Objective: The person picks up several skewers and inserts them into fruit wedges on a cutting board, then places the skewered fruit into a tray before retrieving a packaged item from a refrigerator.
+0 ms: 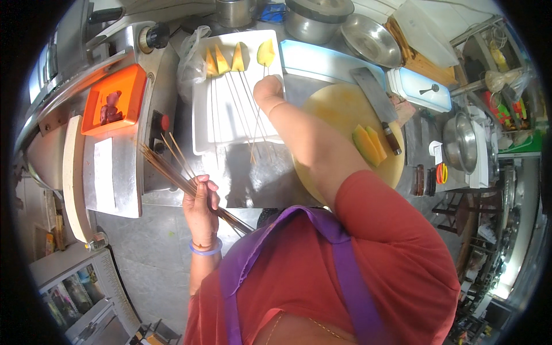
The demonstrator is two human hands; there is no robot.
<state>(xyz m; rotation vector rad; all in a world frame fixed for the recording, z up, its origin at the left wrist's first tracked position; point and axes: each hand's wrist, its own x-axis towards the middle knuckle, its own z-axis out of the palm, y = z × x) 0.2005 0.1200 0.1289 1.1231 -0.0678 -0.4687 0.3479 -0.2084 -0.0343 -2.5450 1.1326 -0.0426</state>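
Observation:
My left hand (201, 207) is shut around a bundle of thin bamboo skewers (170, 169), with two sticking up apart from the rest. Over the right side of a white tray (205, 133), my right hand (268, 89) is curled on the skewers of an orange-fleshed melon piece (266, 52); its fingertips are hidden. Three more skewered melon wedges (237, 60) lie at the tray's far end, their sticks pointing towards me. Two cut melon wedges (369, 144) rest on a round cutting board (332, 101), partly covered by my right forearm. Beside them lies a cleaver (374, 95).
An orange tray (134, 92) holding dark red pieces sits on a metal machine (161, 92) at left. A clear plastic bag (192, 56) touches the white tray. Behind stand a lidded steel pot (319, 23), a steel bowl (371, 41) and a pale blue-white tray (330, 60).

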